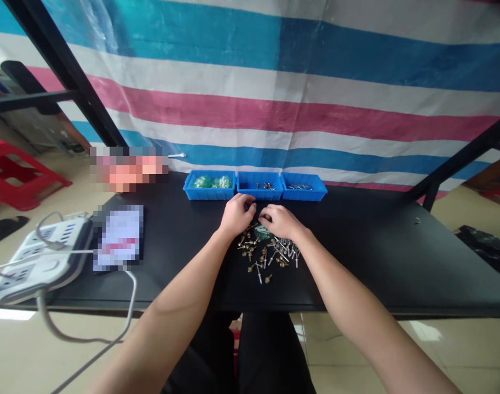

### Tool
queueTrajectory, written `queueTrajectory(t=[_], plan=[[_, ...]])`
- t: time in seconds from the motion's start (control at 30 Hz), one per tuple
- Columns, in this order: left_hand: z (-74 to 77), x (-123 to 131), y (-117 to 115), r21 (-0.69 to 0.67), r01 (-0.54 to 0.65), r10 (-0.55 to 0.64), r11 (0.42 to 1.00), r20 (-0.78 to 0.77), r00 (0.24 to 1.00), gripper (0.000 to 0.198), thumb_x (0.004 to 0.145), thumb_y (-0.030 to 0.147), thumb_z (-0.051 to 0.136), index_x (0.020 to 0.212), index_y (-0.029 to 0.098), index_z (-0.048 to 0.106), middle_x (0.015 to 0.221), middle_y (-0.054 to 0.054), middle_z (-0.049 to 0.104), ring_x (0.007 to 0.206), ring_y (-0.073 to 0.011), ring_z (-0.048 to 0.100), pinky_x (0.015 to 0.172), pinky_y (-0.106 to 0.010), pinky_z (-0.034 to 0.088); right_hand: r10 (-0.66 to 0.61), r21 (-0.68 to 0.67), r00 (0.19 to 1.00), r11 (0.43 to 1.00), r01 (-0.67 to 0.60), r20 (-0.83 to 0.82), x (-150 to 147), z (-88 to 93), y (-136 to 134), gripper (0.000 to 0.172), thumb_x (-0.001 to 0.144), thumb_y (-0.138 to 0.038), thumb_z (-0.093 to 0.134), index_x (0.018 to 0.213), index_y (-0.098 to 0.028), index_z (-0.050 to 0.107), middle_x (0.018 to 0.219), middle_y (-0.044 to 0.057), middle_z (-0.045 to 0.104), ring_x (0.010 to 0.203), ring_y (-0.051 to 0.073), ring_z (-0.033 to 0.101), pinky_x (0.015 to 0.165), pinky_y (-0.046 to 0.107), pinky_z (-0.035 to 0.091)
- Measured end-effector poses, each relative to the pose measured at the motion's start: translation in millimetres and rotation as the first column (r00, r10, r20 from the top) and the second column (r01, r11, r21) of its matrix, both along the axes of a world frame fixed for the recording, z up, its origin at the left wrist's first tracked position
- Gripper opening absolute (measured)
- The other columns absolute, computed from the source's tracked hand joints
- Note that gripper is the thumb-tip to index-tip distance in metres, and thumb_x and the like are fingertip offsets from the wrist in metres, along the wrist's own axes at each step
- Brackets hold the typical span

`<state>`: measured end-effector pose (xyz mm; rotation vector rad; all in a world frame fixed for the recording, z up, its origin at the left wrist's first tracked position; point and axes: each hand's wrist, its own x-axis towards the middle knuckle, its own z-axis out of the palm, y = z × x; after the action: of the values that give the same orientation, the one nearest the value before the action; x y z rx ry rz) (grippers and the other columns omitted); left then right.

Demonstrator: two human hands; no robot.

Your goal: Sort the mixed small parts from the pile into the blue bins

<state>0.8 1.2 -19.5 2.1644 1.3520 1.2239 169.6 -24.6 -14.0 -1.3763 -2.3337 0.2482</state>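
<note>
My left hand (237,214) is over the far left edge of a loose pile of small hardware, its fingers curled together close in front of the middle blue bin (259,195). Fingers bent in a pinch, my right hand (281,220) hovers above the same pile. What either hand holds is too small or hidden to make out. Beneath them lie silver pop rivets (259,273), brass-coloured screws (268,278) and a few green and white pieces (263,232). The left blue bin (211,194) has green and white pieces; the right blue bin (305,195) has silver rivets.
On the black table (368,251), a power strip (40,257) with cables and a blurred flat object (119,238) lie at left. A small metal piece (417,221) rests at far right. Black frame bars and a striped sheet (250,82) stand behind.
</note>
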Motion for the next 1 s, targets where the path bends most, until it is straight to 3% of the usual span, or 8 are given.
queueTrajectory(t=[0.1, 0.17, 0.3, 0.53, 0.83, 1.0], plan=[[1.0, -0.1, -0.8, -0.001, 0.003, -0.003, 1.000, -0.004, 1.000, 0.018, 0.080, 0.023, 0.056, 0.092, 0.016, 0.067, 0.088, -0.005, 0.066, 0.069, -0.0147, 0.059, 0.070, -0.029, 0.050, 0.027, -0.008, 0.999, 1.000, -0.028, -0.025, 0.1, 1.9, -1.9, 0.021, 0.089, -0.031, 0.052, 0.079, -0.019, 0.066, 0.080, 0.004, 0.061, 0.077, 0.016, 0.058, 0.072, 0.027, 0.042], [1.1, 0.0, -1.1, -0.001, 0.001, -0.001, 1.000, -0.009, 1.000, 0.018, 0.079, 0.023, 0.056, 0.092, 0.016, 0.067, 0.087, -0.005, 0.066, 0.068, -0.0145, 0.059, 0.070, -0.029, 0.050, 0.072, -0.022, 0.996, 0.997, -0.073, -0.048, 1.3, 3.2, -2.9, 0.016, 0.086, -0.032, 0.058, 0.082, -0.019, 0.066, 0.085, 0.004, 0.061, 0.081, 0.016, 0.059, 0.075, 0.027, 0.044], [0.6, 0.4, -1.0, -0.003, 0.001, -0.001, 1.000, -0.010, 1.000, 0.017, 0.079, 0.023, 0.057, 0.092, 0.017, 0.067, 0.086, -0.004, 0.065, 0.067, -0.0141, 0.059, 0.069, -0.029, 0.050, 0.143, -0.045, 0.987, 0.988, -0.147, -0.080, 5.3, 3.0, -1.8, 0.009, 0.077, -0.020, 0.066, 0.086, -0.019, 0.066, 0.091, 0.003, 0.061, 0.089, 0.018, 0.058, 0.082, 0.030, 0.045], [1.1, 0.5, -1.2, -0.009, 0.009, -0.009, 1.000, -0.014, 1.000, 0.018, 0.080, 0.023, 0.057, 0.093, 0.016, 0.067, 0.086, -0.005, 0.065, 0.068, -0.0143, 0.059, 0.070, -0.029, 0.050, 0.153, -0.065, 0.986, 0.985, -0.158, -0.073, 5.3, 0.2, 1.5, 0.006, 0.077, -0.016, 0.065, 0.082, -0.020, 0.063, 0.092, 0.004, 0.060, 0.098, 0.021, 0.053, 0.089, 0.036, 0.043], [1.5, -0.2, -1.4, 0.017, 0.013, -0.012, 1.000, -0.004, 1.000, 0.018, 0.080, 0.023, 0.057, 0.093, 0.016, 0.067, 0.085, -0.005, 0.065, 0.069, -0.0146, 0.058, 0.070, -0.029, 0.049, 0.117, -0.091, 0.989, 0.988, -0.125, -0.092, 3.3, 0.8, -1.8, 0.011, 0.076, -0.012, 0.060, 0.082, -0.020, 0.056, 0.087, 0.003, 0.056, 0.092, 0.021, 0.051, 0.085, 0.034, 0.043], [-0.1, -1.0, -0.2, 0.020, 0.020, -0.020, 1.000, -0.005, 1.000, 0.018, 0.080, 0.022, 0.057, 0.093, 0.016, 0.068, 0.086, -0.005, 0.066, 0.069, -0.0147, 0.058, 0.069, -0.028, 0.049, 0.095, -0.093, 0.979, 0.989, -0.114, -0.181, 3.7, -0.6, -2.5, 0.019, 0.074, -0.010, 0.058, 0.090, -0.019, 0.057, 0.089, 0.003, 0.053, 0.084, 0.017, 0.054, 0.082, 0.031, 0.044]])
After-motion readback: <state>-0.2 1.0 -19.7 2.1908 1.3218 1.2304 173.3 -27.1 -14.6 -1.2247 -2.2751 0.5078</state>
